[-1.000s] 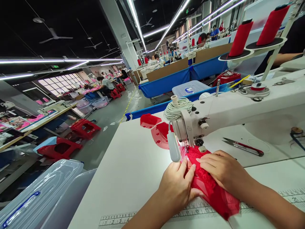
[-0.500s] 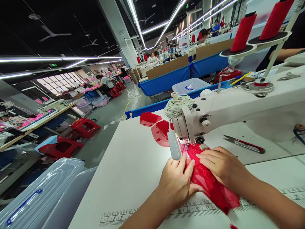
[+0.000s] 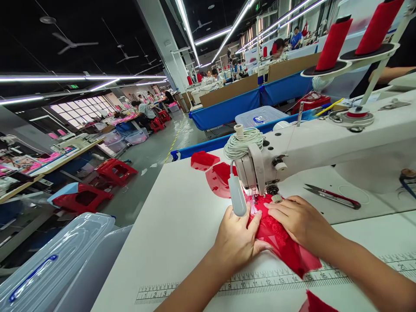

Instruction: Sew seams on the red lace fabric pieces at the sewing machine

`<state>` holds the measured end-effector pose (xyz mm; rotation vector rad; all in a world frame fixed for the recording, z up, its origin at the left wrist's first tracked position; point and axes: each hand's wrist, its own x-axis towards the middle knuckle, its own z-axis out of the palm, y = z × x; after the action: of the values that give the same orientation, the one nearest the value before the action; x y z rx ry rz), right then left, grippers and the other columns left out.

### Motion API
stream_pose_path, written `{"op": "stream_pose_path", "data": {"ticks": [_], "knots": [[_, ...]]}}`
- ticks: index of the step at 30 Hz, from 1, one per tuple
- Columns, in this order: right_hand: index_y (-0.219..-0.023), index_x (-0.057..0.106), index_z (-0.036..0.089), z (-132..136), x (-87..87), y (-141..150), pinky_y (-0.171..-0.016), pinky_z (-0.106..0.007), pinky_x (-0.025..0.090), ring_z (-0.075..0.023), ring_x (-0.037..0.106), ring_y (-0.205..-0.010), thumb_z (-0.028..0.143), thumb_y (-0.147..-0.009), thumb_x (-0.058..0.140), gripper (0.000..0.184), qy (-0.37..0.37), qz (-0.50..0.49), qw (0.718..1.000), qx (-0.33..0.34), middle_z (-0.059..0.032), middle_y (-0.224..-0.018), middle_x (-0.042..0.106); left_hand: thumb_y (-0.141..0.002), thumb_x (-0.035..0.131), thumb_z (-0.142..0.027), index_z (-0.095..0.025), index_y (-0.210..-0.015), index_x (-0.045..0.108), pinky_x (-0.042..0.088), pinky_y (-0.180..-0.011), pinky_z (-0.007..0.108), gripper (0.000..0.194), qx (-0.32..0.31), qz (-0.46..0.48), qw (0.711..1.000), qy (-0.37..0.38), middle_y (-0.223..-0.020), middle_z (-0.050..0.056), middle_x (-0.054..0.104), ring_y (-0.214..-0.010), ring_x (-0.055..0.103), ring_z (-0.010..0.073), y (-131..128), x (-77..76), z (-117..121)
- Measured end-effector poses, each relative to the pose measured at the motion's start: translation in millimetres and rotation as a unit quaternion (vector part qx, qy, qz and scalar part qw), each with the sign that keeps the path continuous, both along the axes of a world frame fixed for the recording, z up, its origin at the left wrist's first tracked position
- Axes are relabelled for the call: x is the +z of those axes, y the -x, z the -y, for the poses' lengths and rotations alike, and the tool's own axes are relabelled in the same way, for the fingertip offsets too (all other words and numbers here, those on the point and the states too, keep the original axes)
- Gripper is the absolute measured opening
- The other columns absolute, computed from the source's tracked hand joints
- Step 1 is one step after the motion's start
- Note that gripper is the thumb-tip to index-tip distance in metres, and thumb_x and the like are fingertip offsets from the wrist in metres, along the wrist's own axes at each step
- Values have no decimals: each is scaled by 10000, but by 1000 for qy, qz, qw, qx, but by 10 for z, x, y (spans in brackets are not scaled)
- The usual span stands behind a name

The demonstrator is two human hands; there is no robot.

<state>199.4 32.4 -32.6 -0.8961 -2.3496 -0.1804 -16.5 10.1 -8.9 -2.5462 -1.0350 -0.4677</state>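
Observation:
A red lace piece (image 3: 286, 247) lies on the white sewing table (image 3: 182, 234) under the needle of a white sewing machine (image 3: 325, 143). My left hand (image 3: 237, 240) lies flat on its left edge, fingers stretched toward the presser foot. My right hand (image 3: 297, 221) presses flat on the lace just right of the needle. Finished red pieces (image 3: 211, 171) trail out behind the machine. A small white lamp (image 3: 236, 200) hangs beside the needle.
Red-handled thread snips (image 3: 333, 196) lie right of the machine head. Two red thread cones (image 3: 334, 43) stand on the rack above. A clear plastic bin lid (image 3: 55, 260) sits lower left. Red stools (image 3: 115, 170) and other workers' tables line the aisle.
The lace has fed further under the needle; its trailing end moved up the ruler. Both hands slid forward with it. A red scrap now shows at the bottom edge.

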Motion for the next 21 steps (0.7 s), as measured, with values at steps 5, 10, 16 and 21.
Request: {"op": "stream_pose_path", "data": {"ticks": [5,10,16,21], "knots": [[-1093,646,182,10,-3,-14,-836,-349,399,-190,613,-977,56,-906,386,344,4,15,1000,14,-67,-1119,704,-936,50,-662,-68,-1160,616,481,-854,459,851,-50,8,998,35,-1033,186,634,-1032,567,305,6,32,-31],[-1086,652,193,26,-4,-23,-861,-354,389,-183,601,-1016,88,-958,354,340,-5,-6,999,42,-43,-1149,700,-978,50,-582,-91,-985,638,492,-576,332,765,-76,-4,992,99,-773,83,583,-662,552,199,-6,26,-56],[-1046,669,175,20,-10,-26,-860,-355,406,-190,602,-1027,70,-927,411,303,-27,4,999,39,-39,-1090,723,-991,189,-563,-86,-1187,564,489,-543,322,637,-19,-17,993,116,-817,85,579,-674,544,207,-4,28,-7],[-1057,669,181,16,-55,-35,-860,-348,409,-179,606,-1025,35,-889,426,329,-21,4,999,26,-32,-1088,725,-959,125,-628,-79,-1158,596,506,-575,330,751,-27,1,996,88,-976,155,606,-688,552,201,2,5,21]]}}
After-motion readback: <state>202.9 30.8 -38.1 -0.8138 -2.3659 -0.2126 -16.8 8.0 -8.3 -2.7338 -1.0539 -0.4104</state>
